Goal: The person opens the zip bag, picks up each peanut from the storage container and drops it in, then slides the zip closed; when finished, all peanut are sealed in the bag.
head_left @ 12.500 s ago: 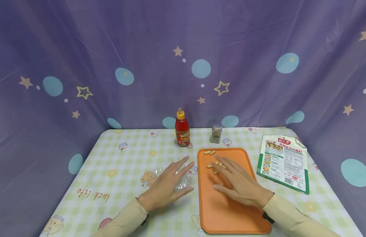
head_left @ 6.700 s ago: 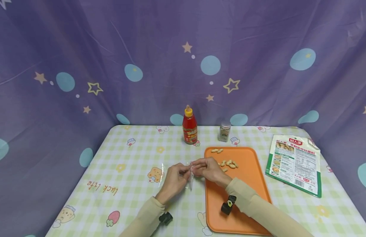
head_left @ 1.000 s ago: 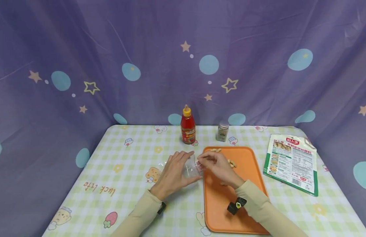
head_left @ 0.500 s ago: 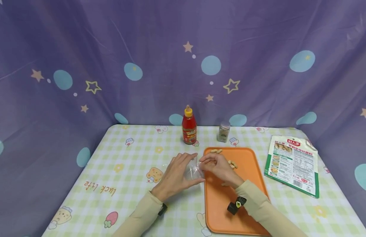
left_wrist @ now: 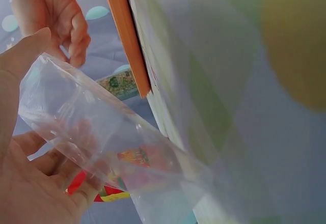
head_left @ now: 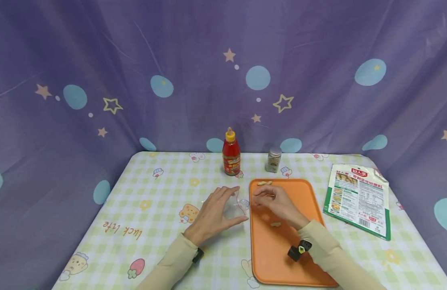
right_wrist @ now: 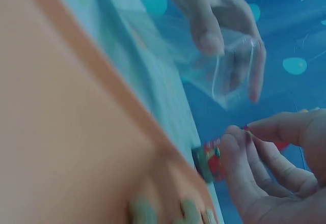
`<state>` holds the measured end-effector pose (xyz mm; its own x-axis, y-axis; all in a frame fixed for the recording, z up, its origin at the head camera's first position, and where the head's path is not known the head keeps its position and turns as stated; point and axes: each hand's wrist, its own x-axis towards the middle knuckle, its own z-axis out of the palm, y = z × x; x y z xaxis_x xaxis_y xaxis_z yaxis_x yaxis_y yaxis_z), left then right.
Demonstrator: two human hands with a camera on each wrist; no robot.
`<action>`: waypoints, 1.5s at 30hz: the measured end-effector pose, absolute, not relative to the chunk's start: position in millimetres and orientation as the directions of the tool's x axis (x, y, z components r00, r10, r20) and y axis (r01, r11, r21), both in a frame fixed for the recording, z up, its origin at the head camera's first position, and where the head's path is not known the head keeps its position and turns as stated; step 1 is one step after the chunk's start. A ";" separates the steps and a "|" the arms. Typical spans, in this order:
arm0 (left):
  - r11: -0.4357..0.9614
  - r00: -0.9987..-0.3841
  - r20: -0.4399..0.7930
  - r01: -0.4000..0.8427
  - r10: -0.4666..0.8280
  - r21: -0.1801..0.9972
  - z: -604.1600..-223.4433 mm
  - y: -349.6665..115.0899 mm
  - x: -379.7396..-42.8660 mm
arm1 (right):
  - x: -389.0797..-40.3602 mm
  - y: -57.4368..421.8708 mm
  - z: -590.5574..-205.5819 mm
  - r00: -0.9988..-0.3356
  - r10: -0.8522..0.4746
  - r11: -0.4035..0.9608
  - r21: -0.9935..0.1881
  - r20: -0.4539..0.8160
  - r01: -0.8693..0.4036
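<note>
My left hand [head_left: 209,217] holds a clear plastic bag [head_left: 232,205] left of the orange tray [head_left: 277,266], thumb and fingers spread at its mouth. In the left wrist view the bag [left_wrist: 102,117] spans from thumb to fingers; whether anything lies in it I cannot tell. My right hand [head_left: 279,205] hovers over the tray's left part, fingers loosely bent. Nothing shows between its fingertips in the right wrist view. Peanuts [head_left: 264,183] lie at the tray's far edge, and another peanut [head_left: 276,224] sits below the right hand. That hand may cover others.
A red sauce bottle [head_left: 231,159] with a yellow cap stands behind the hands. Right of it is a small spice jar [head_left: 273,161]. A white and green food packet [head_left: 359,201] lies right of the tray. A purple curtain [head_left: 194,60] hangs behind the table.
My right hand went from the bag's mouth rightward over the tray. The left hand keeps its hold. Earlier, both hands were bare over the table, then both handled the bag; fewer peanuts show now.
</note>
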<state>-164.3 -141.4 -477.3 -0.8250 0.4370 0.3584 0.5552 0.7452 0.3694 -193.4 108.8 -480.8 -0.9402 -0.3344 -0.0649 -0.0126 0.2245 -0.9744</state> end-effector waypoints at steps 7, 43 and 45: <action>0.737 -0.817 0.375 0.565 0.438 0.370 -477.0 -145.3 -165.8 | -184.6 146.3 -486.2 -0.913 -0.407 0.401 -0.904 -0.032 -0.147; 0.711 -0.818 0.368 0.569 0.441 0.413 -478.2 -142.6 -166.6 | -165.4 155.3 -488.5 -0.883 -0.466 0.545 -0.767 0.059 -0.339; 0.709 -0.818 0.369 0.570 0.442 0.415 -478.3 -142.9 -166.5 | -167.7 153.9 -485.6 -0.884 -0.462 0.546 -0.762 0.073 -0.348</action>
